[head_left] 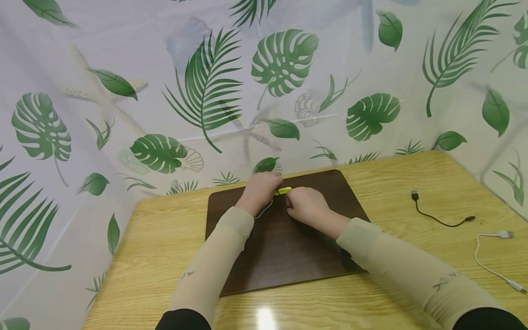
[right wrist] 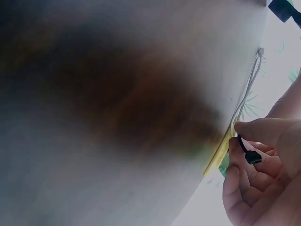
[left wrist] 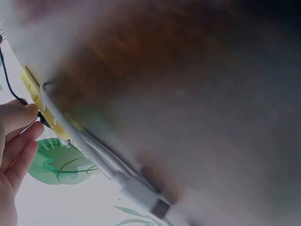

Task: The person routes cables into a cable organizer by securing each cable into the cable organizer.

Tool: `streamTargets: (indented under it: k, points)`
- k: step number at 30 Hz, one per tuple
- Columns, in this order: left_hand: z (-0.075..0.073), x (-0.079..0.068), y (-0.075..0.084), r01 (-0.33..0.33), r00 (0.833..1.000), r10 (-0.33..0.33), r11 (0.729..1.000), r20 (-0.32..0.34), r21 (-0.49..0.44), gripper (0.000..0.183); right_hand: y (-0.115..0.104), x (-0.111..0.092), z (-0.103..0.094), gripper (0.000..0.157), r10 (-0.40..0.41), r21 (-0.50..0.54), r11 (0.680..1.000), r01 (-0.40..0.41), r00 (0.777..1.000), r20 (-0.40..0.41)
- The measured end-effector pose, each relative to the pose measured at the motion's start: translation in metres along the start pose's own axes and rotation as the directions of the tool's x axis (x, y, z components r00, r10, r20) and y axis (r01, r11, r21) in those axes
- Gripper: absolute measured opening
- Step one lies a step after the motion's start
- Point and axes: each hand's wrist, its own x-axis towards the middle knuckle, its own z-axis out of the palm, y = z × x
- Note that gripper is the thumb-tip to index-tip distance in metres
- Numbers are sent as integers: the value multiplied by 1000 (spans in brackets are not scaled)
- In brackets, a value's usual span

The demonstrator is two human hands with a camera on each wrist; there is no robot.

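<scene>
Over the far part of the dark brown board (head_left: 284, 256), both hands meet at a yellow slotted cable holder (head_left: 284, 190). A white cable (left wrist: 101, 157) runs along the holder, its plug hanging beside the board in the left wrist view. With thumb and fingers, my left hand (head_left: 261, 189) pinches a thin black cable (left wrist: 8, 80) right at the holder. My right hand (head_left: 308, 206) pinches the same black cable, and its small connector (right wrist: 253, 157) sticks out below the thumb. In the head view the hands cover most of the black cable.
A short black cable (head_left: 437, 220) and a white cable (head_left: 491, 268) lie on the right side of the wooden table (head_left: 165, 247). Behind the table hangs a leaf-patterned cloth (head_left: 313, 82); another side of it stands at the left.
</scene>
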Motion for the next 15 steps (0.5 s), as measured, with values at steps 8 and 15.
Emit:
streamTargets:
  k: [8,15]
  points:
    - [0,-1,0,7,1000,-7,1000,15,-14,22,0,-1,2,25,-1,13,1000,1,1000,18]
    - [2,1,-1,19,999,-18,1000,38,-20,25,0,0,5,14,-18,5,1000,18,1000,19]
